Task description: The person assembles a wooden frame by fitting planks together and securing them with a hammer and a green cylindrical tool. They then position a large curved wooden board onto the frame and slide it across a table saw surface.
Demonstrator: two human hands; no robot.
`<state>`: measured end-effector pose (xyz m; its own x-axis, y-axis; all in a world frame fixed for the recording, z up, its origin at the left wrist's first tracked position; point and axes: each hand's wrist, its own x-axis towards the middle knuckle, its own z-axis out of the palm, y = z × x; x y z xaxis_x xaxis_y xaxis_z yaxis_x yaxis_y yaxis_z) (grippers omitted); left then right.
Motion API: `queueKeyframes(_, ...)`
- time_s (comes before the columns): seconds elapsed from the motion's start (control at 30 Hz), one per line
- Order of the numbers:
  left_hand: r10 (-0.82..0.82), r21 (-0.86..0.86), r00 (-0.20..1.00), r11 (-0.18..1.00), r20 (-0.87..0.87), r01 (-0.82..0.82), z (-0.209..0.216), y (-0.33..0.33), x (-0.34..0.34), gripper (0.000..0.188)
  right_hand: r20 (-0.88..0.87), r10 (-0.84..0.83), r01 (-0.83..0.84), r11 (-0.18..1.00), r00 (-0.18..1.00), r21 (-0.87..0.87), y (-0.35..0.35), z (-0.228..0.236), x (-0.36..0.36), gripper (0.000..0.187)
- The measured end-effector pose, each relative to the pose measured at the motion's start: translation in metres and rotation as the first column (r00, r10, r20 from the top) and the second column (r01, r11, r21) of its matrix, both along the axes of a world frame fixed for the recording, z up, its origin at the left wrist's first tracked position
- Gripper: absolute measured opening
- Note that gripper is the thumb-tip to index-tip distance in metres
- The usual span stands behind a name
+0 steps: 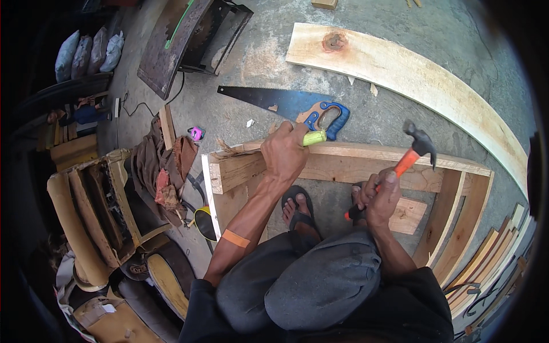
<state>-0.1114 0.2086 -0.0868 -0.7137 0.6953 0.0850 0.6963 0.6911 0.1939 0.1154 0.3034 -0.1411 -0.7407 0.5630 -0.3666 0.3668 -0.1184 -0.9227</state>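
A stained grey concrete floor (389,20) spreads out, with a stripped furniture frame (86,226) at left.

There's 1 ea. hammer (407,161), handsaw (280,102) & tape meas. (196,134), + 4 bags (98,51).

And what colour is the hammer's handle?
The claw hammer's handle is mostly orange, best seen in the head view.

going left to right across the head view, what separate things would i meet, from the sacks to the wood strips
Sacks → pink tape measure → green handle → hammer head → wood strips
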Motion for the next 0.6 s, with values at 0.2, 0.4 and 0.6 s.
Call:
queueKeyframes(0.2, 0.026, -0.061, 1.0, 0.998, 0.003, -0.026, -0.006, -0.012, 0.001, 0.02, 0.077, -0.052, 0.037, 0.982, 0.996, 0.185, -0.022, -0.067, 0.041, 0.047)
queueKeyframes(0.4, -0.09, -0.102, 0.993, 0.99, 0.076, 0.098, 0.001, -0.031, 0.003, 0.023, 0.264, 0.134, -0.219, 0.921, 0.955, 0.323, 0.005, -0.005, -0.005, 0.045)
queueKeyframes(0.6, -0.458, -0.146, 0.819, 0.836, 0.344, 0.529, 0.021, -0.075, 0.014, 0.022, 0.118, -0.072, 0.119, 0.874, 0.99, -0.47, 0.001, 0.018, -0.009, 0.042)
